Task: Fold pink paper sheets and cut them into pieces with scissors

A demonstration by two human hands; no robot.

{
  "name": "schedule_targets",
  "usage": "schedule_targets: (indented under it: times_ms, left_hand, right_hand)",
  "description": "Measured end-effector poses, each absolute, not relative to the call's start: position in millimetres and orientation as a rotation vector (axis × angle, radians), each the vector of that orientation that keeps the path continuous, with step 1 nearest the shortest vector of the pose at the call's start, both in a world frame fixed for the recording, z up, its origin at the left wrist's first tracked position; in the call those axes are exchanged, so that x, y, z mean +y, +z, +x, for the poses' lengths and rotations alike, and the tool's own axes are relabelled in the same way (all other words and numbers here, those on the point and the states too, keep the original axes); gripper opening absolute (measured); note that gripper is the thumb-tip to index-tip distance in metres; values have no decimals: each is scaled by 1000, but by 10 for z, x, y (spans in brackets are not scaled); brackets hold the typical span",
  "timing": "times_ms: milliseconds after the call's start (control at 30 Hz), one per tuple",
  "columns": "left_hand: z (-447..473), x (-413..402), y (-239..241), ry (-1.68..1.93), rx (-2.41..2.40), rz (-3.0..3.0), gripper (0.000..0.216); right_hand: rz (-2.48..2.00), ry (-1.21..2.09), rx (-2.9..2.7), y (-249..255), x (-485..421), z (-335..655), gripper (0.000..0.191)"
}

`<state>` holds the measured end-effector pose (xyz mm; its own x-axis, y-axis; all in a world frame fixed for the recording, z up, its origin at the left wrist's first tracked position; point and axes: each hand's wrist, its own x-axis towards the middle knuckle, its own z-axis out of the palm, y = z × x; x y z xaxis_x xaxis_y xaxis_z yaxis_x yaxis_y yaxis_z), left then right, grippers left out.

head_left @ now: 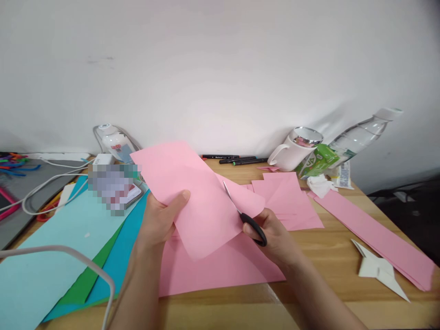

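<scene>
My left hand (161, 213) grips a sheet of pink paper (192, 197) by its left side, thumb on top. In my right hand (271, 233) is a pair of scissors (252, 228) with black handles, its blade lying in a cut that runs up through the sheet. A strip on the right of the cut bends away over my right fingers. The lower blade is hidden behind the paper. Beneath both hands another pink sheet (220, 270) lies flat on the wooden table (309, 293).
Pink squares (285, 201), long pink strips (374, 238) and a folded white paper star (377, 267) lie to the right. Behind stand a mug (292, 151) and a tilted plastic bottle (360, 135). Coloured sheets (62, 238), a phone (132, 197) and a white cable (68, 250) occupy the left.
</scene>
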<state>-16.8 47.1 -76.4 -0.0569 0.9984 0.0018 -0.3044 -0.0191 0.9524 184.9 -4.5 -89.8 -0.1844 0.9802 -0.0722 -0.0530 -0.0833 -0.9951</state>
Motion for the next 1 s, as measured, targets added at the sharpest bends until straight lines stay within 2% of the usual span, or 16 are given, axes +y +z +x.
schedule_targets:
  times_ms: [367,600,1000]
  left_hand:
    - [-189,472,-775,1371,1034,999,49]
    - [-194,480,-778,1366,1034,1005,35]
    - [-186,483,-771,1374,1024,993,51]
  right_hand:
    - [-1082,1448,-1232,-913,-47,1849,17]
    - [-1104,1408,-1253,-936,-56,1859,24]
    - [-1094,1416,-1217,-980,-55,1871,26]
